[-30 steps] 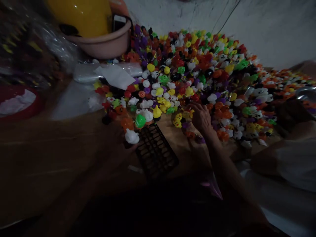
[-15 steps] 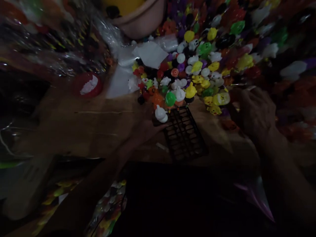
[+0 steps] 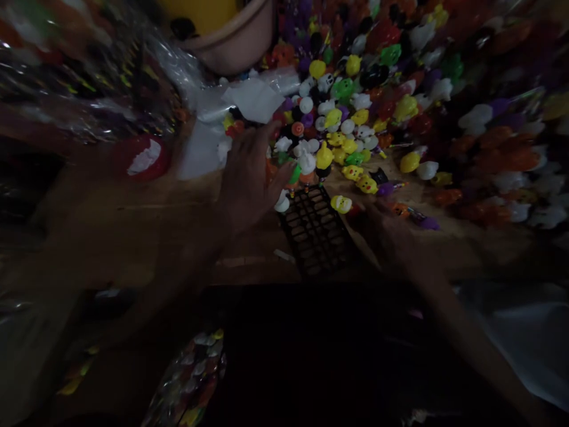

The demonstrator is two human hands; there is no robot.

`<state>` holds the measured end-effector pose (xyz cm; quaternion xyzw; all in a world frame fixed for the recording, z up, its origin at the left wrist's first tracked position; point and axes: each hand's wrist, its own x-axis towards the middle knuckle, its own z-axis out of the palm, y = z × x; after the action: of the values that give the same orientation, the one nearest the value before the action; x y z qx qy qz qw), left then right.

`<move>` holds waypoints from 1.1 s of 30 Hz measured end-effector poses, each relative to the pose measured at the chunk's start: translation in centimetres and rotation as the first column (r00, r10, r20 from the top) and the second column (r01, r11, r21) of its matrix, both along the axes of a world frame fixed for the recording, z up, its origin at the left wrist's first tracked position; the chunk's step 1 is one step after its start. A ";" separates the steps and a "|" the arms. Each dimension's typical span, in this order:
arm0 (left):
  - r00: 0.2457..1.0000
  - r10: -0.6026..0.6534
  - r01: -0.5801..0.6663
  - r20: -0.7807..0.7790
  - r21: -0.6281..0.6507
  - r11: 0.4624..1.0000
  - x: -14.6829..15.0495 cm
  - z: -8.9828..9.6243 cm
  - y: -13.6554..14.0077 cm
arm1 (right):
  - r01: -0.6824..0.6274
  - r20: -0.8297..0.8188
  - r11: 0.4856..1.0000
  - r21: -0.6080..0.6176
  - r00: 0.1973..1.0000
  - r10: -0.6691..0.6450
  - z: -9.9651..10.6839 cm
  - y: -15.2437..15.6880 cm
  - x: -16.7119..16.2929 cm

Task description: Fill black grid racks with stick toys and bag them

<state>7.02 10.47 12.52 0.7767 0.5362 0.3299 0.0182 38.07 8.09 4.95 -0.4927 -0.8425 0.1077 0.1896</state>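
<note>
Head view, watched from my end, is dim, but I make out both hands over a wooden table (image 3: 133,231). The left hand (image 3: 249,178) looks open to me, its fingers arched and its thumb held apart, with a green figure (image 3: 295,173) right at the thumb tip; whether they touch, I cannot tell. Just below that thumb I see a white figure (image 3: 282,203). The right hand (image 3: 382,225) is deep in shadow, yet I read a yellow figure (image 3: 341,204) as gripped at its fingertips, on the side facing the left hand. Between the two hands lies a black gridded frame (image 3: 317,228), with a white strip (image 3: 284,256) beside its left edge. Just beyond the right hand I find two spotted yellow toys (image 3: 366,184), and to its right a purple figure (image 3: 430,223). Past both hands spreads a colourful heap (image 3: 400,107). Left of the left hand sits a red bowl (image 3: 159,167) holding white paper (image 3: 144,158); beyond that hand stands a pink basin (image 3: 242,41).
</note>
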 end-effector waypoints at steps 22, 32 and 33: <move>0.971 -0.049 0.122 0.235 -0.309 0.943 2.5 -1.1 -0.1 | -0.065 -0.771 0.968 -0.244 0.618 -0.153 -4.4 2.7 -12.3; 0.953 0.047 0.069 0.299 -0.368 0.927 2.7 -0.9 0.7 | -0.005 -0.401 0.998 -0.068 0.916 -0.023 -4.1 2.9 -12.8; 0.959 0.043 0.062 0.280 -0.356 0.933 2.8 -0.6 0.6 | -0.010 -0.370 0.998 -0.060 0.929 -0.013 -4.2 2.9 -12.9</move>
<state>9.80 11.04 11.88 0.7075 0.5757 0.3334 0.2385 25.12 10.99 0.80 -0.4696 -0.7876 0.2244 0.3298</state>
